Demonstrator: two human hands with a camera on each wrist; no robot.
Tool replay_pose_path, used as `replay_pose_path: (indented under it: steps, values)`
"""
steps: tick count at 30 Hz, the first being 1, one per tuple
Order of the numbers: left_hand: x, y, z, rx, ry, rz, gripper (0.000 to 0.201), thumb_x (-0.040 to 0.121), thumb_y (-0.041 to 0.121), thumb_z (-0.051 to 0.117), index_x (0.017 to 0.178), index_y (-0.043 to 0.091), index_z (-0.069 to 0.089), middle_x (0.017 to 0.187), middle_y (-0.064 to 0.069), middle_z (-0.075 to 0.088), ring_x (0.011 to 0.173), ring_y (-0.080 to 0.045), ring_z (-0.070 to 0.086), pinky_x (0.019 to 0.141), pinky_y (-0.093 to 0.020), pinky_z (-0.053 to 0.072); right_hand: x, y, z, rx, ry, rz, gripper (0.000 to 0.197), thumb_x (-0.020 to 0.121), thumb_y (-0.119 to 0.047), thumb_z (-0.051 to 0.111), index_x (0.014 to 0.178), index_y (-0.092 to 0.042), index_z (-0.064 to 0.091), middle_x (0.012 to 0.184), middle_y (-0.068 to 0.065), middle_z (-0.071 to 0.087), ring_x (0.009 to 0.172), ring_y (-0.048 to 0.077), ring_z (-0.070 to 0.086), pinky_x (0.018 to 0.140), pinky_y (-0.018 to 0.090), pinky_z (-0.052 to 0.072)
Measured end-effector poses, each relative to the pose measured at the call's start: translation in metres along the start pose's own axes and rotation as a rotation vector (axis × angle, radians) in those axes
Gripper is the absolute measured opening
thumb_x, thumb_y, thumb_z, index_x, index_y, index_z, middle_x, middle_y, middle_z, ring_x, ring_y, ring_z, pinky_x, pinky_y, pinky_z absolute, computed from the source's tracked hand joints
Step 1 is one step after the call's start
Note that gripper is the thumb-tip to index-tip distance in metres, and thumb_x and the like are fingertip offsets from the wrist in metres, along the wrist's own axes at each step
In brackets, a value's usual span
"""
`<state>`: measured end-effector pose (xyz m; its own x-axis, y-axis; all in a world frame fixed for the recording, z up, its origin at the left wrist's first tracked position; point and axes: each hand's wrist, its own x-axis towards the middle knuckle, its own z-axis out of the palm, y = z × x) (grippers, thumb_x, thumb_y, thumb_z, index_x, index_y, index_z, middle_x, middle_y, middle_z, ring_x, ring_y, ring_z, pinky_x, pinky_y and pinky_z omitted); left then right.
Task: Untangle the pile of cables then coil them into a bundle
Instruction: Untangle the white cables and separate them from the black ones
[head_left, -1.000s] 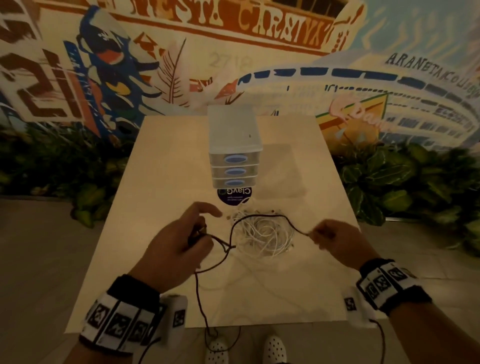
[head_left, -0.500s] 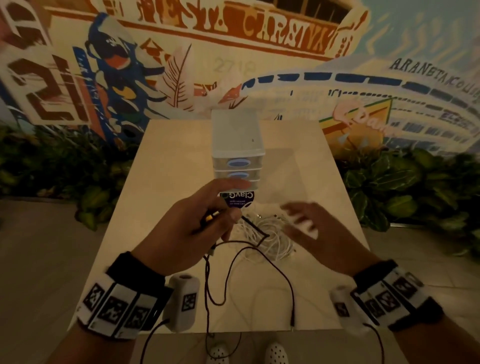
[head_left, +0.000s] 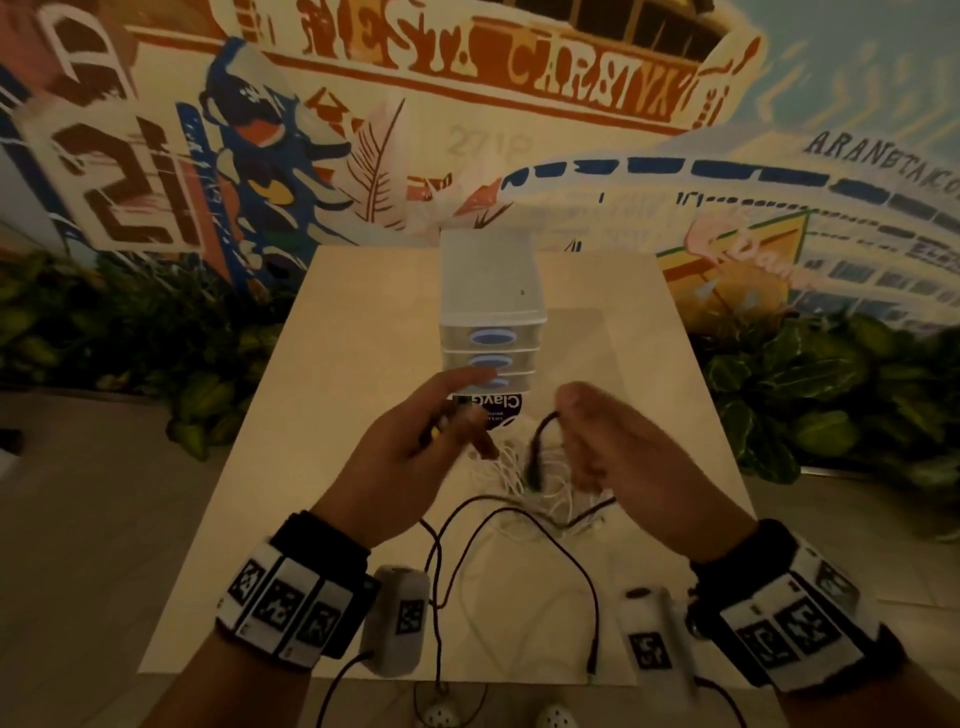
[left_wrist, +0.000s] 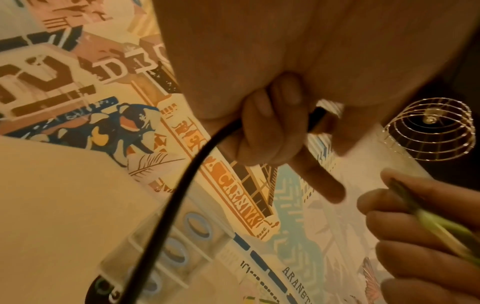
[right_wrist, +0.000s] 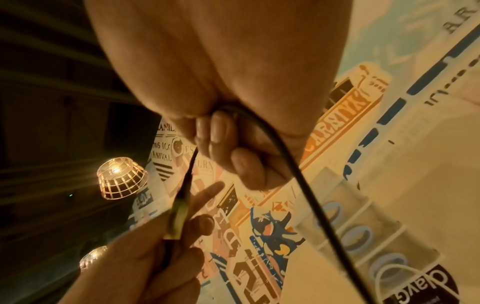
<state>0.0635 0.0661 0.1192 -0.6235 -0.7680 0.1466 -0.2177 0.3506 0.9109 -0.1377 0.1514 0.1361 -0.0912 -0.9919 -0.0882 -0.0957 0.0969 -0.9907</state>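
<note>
The person's left hand (head_left: 410, 457) is raised above the pale wooden table (head_left: 332, 415), its fingers curled round the yellow-tipped plug end of a thin black cable (head_left: 582, 566), forefinger stretched toward 12 o'clock. The right hand (head_left: 623, 457), just beside it at 3 o'clock, has its fingers folded over a loop of the same black cable, which arches up from the grip and drops back down. From both hands the cable hangs in long slack curves toward 6 o'clock, past the table's near edge. Beneath the hands lies a tangled pile of thin white cables (head_left: 524, 478) on the tabletop. At 12 o'clock of the pile stands a small translucent plastic three-drawer organiser with blue oval handles (head_left: 491, 317).
</note>
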Motion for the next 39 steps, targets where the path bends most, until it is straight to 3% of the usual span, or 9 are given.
replay_pose_path:
  steps: [4,9,11,14,16,25,29,33,39]
  values:
    - [0.010,-0.010,0.012,-0.156,0.207,-0.169,0.031,0.109,0.031,0.034,0.124,0.029,0.062,0.074,-0.007,0.071,0.041,-0.012,0.040,0.046,-0.025,0.034,0.002,0.007,0.001,0.022,0.207,-0.202,0.036,0.103,-0.040,0.036,0.089,-0.008,0.048,0.063,0.005,0.055,0.053,0.021,0.046,0.053,0.034,0.043]
    - [0.019,0.006,0.029,-0.461,0.137,-0.283,0.044,0.102,0.053,0.037,0.114,0.021,0.065,0.064,-0.010,0.030,0.049,-0.019,0.027,0.046,-0.027,0.028,-0.001,0.012,0.024,-0.043,0.076,-0.209,0.014,0.107,-0.030,0.042,0.109,-0.022,0.054,0.078,0.007,0.069,0.054,0.019,0.058,0.053,0.029,0.049]
    - [0.023,0.013,0.031,-0.538,0.084,-0.317,0.056,0.094,0.064,0.038,0.103,0.015,0.064,0.062,-0.004,0.038,0.050,-0.020,0.034,0.050,-0.026,0.031,-0.004,0.020,0.034,-0.157,-0.019,-0.193,0.012,0.107,-0.032,0.044,0.111,-0.026,0.054,0.079,0.001,0.070,0.054,0.013,0.061,0.053,0.027,0.050]
    - [0.027,0.020,0.030,-0.422,0.132,-0.201,0.027,0.104,0.037,0.047,0.081,0.025,0.055,0.059,0.002,0.039,0.049,-0.014,0.034,0.050,-0.028,0.030,-0.010,0.035,0.045,-0.243,-0.146,-0.162,0.008,0.105,-0.042,0.045,0.109,-0.037,0.051,0.077,-0.003,0.070,0.057,0.014,0.064,0.059,0.034,0.056]
    - [0.029,0.020,0.025,-0.389,0.172,-0.172,0.031,0.107,0.032,0.044,0.076,0.028,0.047,0.062,-0.002,0.032,0.052,-0.016,0.026,0.051,-0.036,0.022,-0.014,0.049,0.043,-0.322,-0.199,-0.145,0.015,0.102,-0.050,0.050,0.107,-0.037,0.053,0.079,-0.001,0.069,0.065,0.015,0.066,0.066,0.036,0.057]
    - [0.019,0.001,-0.037,-0.303,0.565,-0.201,0.029,0.108,0.035,0.039,0.082,0.023,0.042,0.064,0.003,0.042,0.051,-0.014,0.042,0.050,-0.030,0.036,-0.038,0.139,-0.034,-0.607,-0.214,0.035,0.010,0.094,-0.028,0.066,0.099,-0.037,0.069,0.098,-0.019,0.069,0.098,0.002,0.065,0.089,0.022,0.049]
    - [0.009,-0.003,-0.034,-0.388,0.547,-0.180,0.017,0.108,0.028,0.039,0.104,0.016,0.051,0.064,-0.002,0.048,0.057,-0.020,0.062,0.061,-0.036,0.061,-0.046,0.120,-0.061,-0.593,-0.106,0.087,0.019,0.097,-0.020,0.067,0.100,-0.038,0.070,0.089,-0.019,0.073,0.085,0.000,0.069,0.082,0.016,0.051]
    - [0.007,-0.025,-0.045,-0.182,0.556,-0.204,0.010,0.107,0.019,0.044,0.109,0.020,0.054,0.064,-0.003,0.040,0.045,-0.016,0.039,0.043,-0.029,0.044,-0.068,0.085,-0.082,-0.581,-0.033,0.132,0.013,0.088,-0.038,0.075,0.099,-0.039,0.068,0.063,-0.007,0.065,0.049,0.006,0.056,0.052,0.017,0.047]
    - [0.004,-0.031,-0.062,-0.289,0.631,-0.236,0.019,0.107,0.023,0.044,0.093,0.032,0.053,0.060,0.006,0.039,0.047,-0.011,0.033,0.041,-0.019,0.030,-0.101,0.087,-0.100,-0.741,-0.150,0.387,0.027,0.078,-0.069,0.062,0.090,-0.046,0.067,0.068,-0.009,0.060,0.056,0.002,0.052,0.057,0.019,0.044]
